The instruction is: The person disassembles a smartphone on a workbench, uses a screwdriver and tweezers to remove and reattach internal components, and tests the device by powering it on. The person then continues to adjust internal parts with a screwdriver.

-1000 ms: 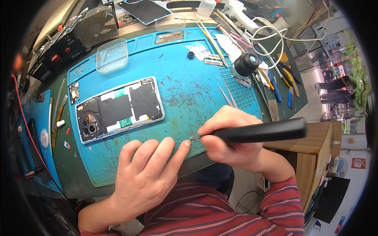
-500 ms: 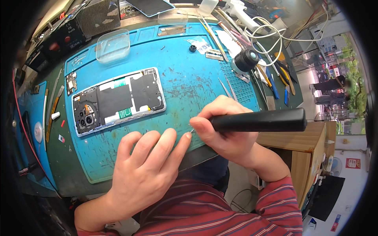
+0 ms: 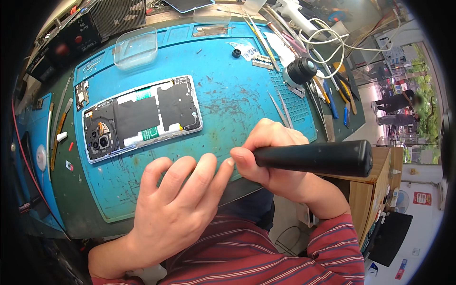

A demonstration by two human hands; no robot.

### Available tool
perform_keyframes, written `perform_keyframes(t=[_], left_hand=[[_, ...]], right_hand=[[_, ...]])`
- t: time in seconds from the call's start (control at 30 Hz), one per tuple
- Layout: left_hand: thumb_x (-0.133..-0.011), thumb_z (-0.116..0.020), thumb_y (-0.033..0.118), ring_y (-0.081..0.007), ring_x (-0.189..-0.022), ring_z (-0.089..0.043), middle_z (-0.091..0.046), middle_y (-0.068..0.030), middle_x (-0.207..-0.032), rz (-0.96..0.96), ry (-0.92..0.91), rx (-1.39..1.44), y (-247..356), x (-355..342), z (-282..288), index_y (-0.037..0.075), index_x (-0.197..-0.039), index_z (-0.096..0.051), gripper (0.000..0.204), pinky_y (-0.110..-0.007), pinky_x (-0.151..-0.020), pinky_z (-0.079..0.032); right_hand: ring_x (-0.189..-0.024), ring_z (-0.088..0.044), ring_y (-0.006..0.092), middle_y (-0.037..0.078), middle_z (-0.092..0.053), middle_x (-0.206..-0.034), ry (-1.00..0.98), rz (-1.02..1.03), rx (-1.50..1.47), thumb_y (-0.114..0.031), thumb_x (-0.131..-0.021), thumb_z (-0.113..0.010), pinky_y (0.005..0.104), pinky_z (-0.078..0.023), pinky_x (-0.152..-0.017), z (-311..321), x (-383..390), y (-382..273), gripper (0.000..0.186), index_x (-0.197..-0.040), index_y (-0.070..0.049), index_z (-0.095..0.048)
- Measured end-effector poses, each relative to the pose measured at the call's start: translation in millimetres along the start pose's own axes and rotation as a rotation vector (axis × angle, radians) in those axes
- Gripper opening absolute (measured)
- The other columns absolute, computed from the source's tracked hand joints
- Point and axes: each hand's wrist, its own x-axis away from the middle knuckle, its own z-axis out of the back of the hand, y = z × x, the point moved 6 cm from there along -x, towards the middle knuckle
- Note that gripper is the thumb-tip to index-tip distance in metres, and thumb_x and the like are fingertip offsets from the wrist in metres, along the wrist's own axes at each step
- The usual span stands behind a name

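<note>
My right hand [image 3: 278, 159] is wrapped round a thick black cylindrical tool handle [image 3: 313, 156] that juts out to the right; its working tip is hidden at my fingertips. My left hand [image 3: 180, 199] meets it at the front edge of the blue mat [image 3: 223, 104], its index fingertip touching or nearly touching my right thumb. The left index looks pinched against the hidden thumb, and what lies between them I cannot make out. The other left fingers are bent and apart. Beyond the left hand lies an opened phone [image 3: 142, 116], its cameras and black inner covers showing.
On the mat stand a clear plastic box [image 3: 136, 47], a small circuit board [image 3: 82, 96], tweezers [image 3: 281, 110] and a black cylindrical object with a lens-like end [image 3: 300, 71]. Pliers [image 3: 346, 92] and other tools lie at right. A wooden cabinet [image 3: 365, 190] stands beside the bench.
The view has shifted slightly, so the phone and mat sit a little differently in it. Both hands keep their pose, fingertips together; the rear end of the black handle is slightly lower.
</note>
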Motion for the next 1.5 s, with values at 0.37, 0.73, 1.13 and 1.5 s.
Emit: perform_keyframes(t=[0.37, 0.73, 1.13, 1.5], left_hand=[[-0.083, -0.070, 0.018, -0.0201, -0.109, -0.059, -0.063, -0.0046, -0.125, -0.010, 0.005, -0.005, -0.5, 0.2, -1.1, 0.007, -0.127, -0.075, 0.045, -0.042, -0.095, -0.045], [-0.083, -0.069, 0.019, -0.0200, -0.109, -0.059, -0.063, -0.0043, -0.124, -0.005, 0.003, 0.003, -0.7, 0.9, -1.0, 0.007, -0.125, -0.075, 0.044, -0.042, -0.095, -0.045], [-0.068, -0.075, 0.003, -0.0285, -0.109, -0.060, -0.063, -0.0082, -0.124, 0.005, 0.074, 0.049, -0.2, 0.7, -4.2, 0.006, -0.111, -0.077, 0.044, -0.047, -0.090, -0.048], [-0.072, -0.074, 0.000, -0.0297, -0.111, -0.060, -0.063, -0.0078, -0.126, 0.029, 0.031, 0.053, 0.6, -1.5, -1.7, 0.007, -0.116, -0.077, 0.044, -0.045, -0.094, -0.048]], right_hand=[[-0.060, -0.064, 0.0204, 0.006, -0.066, -0.074, -0.065, 0.127, 0.037, -0.015, -0.092, -0.087, 0.0311, -0.049, -0.052, 0.5, -0.1, -3.3, 0.027, -0.097, -0.008, -0.061], [-0.064, -0.065, 0.0219, 0.007, -0.067, -0.077, -0.079, 0.103, -0.014, -0.016, -0.093, -0.087, 0.0327, -0.050, -0.055, 0.9, 0.7, -6.1, 0.027, -0.098, -0.008, -0.061], [-0.063, -0.056, 0.0155, 0.005, -0.060, -0.079, -0.202, 0.110, 0.230, -0.020, -0.099, -0.082, 0.0298, -0.043, -0.054, 0.3, 2.0, -7.4, 0.028, -0.099, -0.004, -0.059], [-0.061, -0.052, 0.0149, 0.005, -0.058, -0.077, 0.082, 0.279, -0.004, -0.009, -0.095, -0.084, 0.0291, -0.037, -0.053, -5.2, 1.8, -2.5, 0.024, -0.094, -0.003, -0.061]])
